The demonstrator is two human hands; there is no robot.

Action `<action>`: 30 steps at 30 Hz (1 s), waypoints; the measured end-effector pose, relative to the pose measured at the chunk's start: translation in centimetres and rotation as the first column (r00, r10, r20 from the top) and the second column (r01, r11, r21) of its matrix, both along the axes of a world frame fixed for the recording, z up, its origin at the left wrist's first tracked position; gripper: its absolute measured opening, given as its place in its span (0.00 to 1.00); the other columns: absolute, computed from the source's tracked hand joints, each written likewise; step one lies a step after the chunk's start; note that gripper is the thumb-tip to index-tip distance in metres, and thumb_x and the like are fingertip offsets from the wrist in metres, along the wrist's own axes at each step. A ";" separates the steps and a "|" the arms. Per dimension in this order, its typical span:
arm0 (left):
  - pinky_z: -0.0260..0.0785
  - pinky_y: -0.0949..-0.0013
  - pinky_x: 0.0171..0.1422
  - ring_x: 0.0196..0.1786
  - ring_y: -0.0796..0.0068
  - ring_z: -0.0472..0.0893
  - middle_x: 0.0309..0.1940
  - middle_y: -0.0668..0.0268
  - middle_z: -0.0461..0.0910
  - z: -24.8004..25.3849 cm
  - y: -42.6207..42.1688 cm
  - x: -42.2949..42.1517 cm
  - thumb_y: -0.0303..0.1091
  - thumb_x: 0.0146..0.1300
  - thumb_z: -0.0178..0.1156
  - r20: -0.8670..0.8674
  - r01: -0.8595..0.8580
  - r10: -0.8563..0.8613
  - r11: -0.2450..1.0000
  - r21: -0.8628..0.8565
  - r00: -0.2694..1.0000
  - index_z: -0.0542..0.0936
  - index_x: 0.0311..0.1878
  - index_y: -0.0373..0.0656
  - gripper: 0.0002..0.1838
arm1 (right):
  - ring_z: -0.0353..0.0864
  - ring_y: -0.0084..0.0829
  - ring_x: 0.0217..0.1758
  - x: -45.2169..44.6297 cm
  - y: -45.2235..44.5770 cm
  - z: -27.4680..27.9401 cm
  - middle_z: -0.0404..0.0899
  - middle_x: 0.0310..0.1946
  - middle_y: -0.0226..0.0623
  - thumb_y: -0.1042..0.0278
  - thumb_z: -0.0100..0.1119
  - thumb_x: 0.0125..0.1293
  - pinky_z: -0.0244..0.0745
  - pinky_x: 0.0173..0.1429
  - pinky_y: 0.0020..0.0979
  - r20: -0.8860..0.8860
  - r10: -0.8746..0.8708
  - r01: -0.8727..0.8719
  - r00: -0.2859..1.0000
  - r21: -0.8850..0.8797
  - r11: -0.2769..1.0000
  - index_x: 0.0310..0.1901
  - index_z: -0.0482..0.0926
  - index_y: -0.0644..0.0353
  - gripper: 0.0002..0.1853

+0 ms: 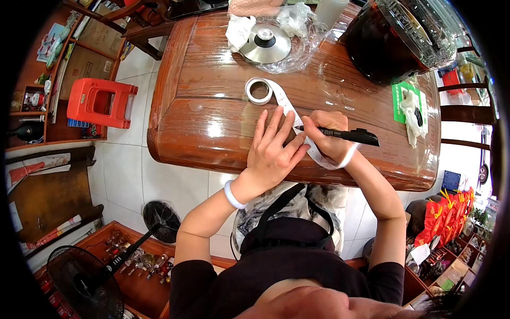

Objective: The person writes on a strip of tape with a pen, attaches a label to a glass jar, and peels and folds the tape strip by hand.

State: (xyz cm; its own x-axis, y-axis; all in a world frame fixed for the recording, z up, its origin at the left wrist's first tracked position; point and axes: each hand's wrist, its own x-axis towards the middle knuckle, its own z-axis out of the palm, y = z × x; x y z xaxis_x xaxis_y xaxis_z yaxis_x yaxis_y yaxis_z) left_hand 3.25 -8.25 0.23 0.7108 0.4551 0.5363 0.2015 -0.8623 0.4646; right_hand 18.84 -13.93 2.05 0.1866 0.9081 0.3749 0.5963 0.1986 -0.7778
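A black marker pen (345, 134) is gripped in my right hand (326, 135), its tip down at a white paper strip (285, 102) with small dark marks. The strip runs from a white roll (258, 91) lying on the wooden table, passes by my fingers, and curls at its loose end below my right hand. My left hand (276, 141) lies flat with fingers spread, its fingertips at the strip's left edge. A pale bangle circles my left wrist.
On the table (202, 69), a metal pot lid (268, 45) lies among crumpled plastic at the back. A large glass jar (398, 40) of dark liquid stands back right, near a green card (409, 103). A red stool (101, 102) and black fan (85, 282) are to the left.
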 end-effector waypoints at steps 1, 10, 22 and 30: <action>0.54 0.46 0.65 0.61 0.48 0.69 0.54 0.48 0.74 0.0 0.0 0.0 0.37 0.47 0.68 0.000 0.001 -0.001 1.000 -0.001 1.000 0.84 0.36 0.42 0.13 | 0.70 0.38 0.16 0.0 0.0 -0.1 0.68 0.14 0.37 0.71 0.59 0.58 0.62 0.21 0.34 0.000 -0.001 0.001 1.000 -0.001 1.000 0.18 0.70 0.60 0.13; 0.55 0.45 0.65 0.61 0.48 0.70 0.53 0.49 0.74 0.1 0.0 0.0 0.37 0.46 0.69 -0.014 -0.004 0.004 1.000 0.003 1.000 0.84 0.37 0.42 0.14 | 0.66 0.41 0.15 -0.3 0.0 0.3 0.67 0.14 0.41 0.70 0.60 0.58 0.62 0.21 0.35 -0.016 -0.089 0.087 0.996 -0.096 0.992 0.17 0.68 0.63 0.15; 0.55 0.45 0.65 0.61 0.47 0.70 0.53 0.49 0.75 0.0 0.1 0.1 0.37 0.46 0.69 -0.001 -0.003 0.003 1.000 -0.006 1.000 0.84 0.38 0.42 0.15 | 0.71 0.42 0.16 -0.2 0.2 -0.2 0.67 0.13 0.41 0.71 0.61 0.57 0.63 0.20 0.35 0.032 -0.057 0.058 0.998 -0.010 0.998 0.17 0.69 0.62 0.15; 0.55 0.46 0.66 0.61 0.48 0.69 0.54 0.49 0.74 -0.1 0.1 -0.1 0.38 0.49 0.67 -0.034 0.004 -0.003 1.000 0.011 0.999 0.84 0.38 0.43 0.14 | 0.69 0.40 0.15 -0.2 0.0 0.0 0.68 0.13 0.41 0.70 0.61 0.57 0.62 0.20 0.35 0.001 -0.096 0.096 0.995 -0.023 0.995 0.18 0.70 0.62 0.14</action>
State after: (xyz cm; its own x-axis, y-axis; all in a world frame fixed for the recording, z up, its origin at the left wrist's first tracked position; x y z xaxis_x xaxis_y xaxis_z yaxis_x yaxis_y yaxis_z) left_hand 3.19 -8.15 0.17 0.7303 0.4465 0.5170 0.2139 -0.8683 0.4476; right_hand 18.63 -13.91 2.09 0.2729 0.8945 0.3540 0.6118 0.1226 -0.7815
